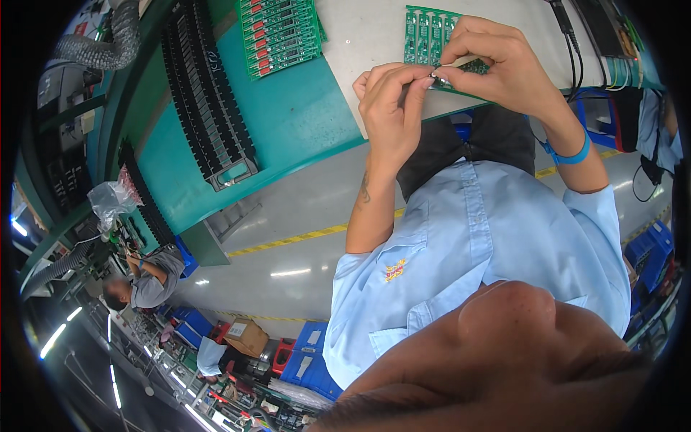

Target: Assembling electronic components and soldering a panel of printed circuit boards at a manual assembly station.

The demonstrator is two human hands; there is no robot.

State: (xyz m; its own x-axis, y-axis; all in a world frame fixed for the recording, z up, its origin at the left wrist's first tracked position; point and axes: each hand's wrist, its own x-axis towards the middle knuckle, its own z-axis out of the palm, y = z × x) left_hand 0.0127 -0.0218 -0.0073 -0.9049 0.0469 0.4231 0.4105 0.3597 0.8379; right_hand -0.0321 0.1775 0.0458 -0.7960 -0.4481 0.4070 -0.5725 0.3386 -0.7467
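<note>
My left hand (392, 101) and my right hand (500, 65) meet fingertip to fingertip over the near edge of the pale work mat. Both are closed in a pinch on a small dark and silver part (434, 78), too small to name and mostly covered by the fingers. Beneath and behind them lies a green circuit board panel (425, 36) made of several narrow strips. My right hand hides much of its right side. A blue band (574, 153) circles my right wrist.
Left of the mat, a stack of green circuit boards with red parts (282, 36) lies on the teal bench top (302, 119). Further left stands a long black slotted rack (209, 101). Black cables (572, 47) hang at the right. Another person (155, 277) works far left.
</note>
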